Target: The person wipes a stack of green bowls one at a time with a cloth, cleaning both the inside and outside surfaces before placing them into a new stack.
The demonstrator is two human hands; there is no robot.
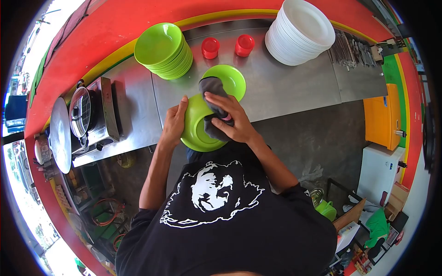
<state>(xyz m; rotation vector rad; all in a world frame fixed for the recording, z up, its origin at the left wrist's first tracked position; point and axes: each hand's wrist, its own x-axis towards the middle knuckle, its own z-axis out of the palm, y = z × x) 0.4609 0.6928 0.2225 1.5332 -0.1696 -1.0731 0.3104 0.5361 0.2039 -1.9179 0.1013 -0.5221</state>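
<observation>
A green bowl (193, 120) is held tilted in front of my body, its underside turned up toward me. My left hand (174, 123) grips the bowl's left rim, thumb pointing up along it. A dark grey cloth (212, 87) is bunched in my right hand (234, 118) and pressed against the bowl's right side. Part of the cloth hangs over the bowl's base. Just behind, a second green bowl (235, 82) rests on the steel counter (294, 87), partly hidden by the cloth and my right hand.
A stack of green bowls (159, 46) stands at the back left, with two red cups (210, 48) beside it. White plates (299, 34) are piled at the back right, near a cutlery bundle (352, 48). On the left sits a stove with a lidded pan (82, 112).
</observation>
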